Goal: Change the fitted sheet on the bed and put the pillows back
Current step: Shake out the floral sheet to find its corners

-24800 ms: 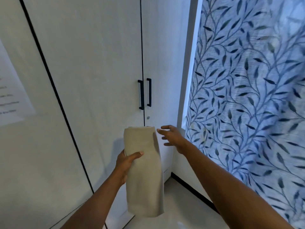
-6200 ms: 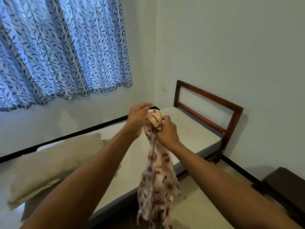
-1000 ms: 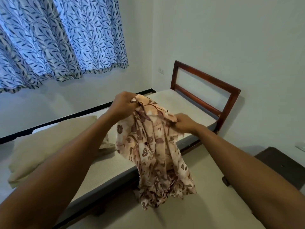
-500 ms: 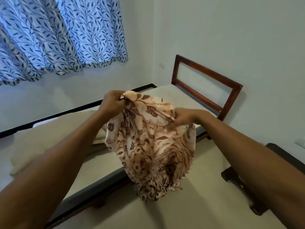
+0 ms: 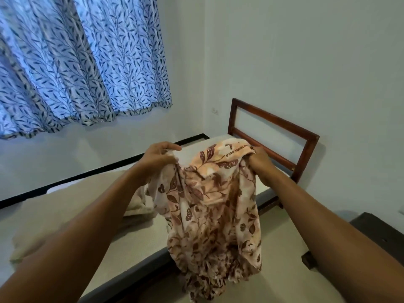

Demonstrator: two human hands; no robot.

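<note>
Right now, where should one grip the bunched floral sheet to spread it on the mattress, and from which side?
Probably the floral sheet's top edge, from above at the two ends, as the left hand and right hand pinch it. That edge spans between them, while the rest hangs crumpled beside the mattress, offering no clear hold.

Left arm (image 5: 87,226): bare, reaching from the lower left of the frame up toward the centre.
Left hand (image 5: 160,157): fingers curling, pinching the top edge of the sheet (image 5: 214,204).
Right arm (image 5: 317,217): bare, extending from the lower right corner toward centre right.
Right hand (image 5: 260,161): gripping the same top edge, fingers tucking under the cloth, partly hidden.
Both hands are holding at about one height, apart.
</note>
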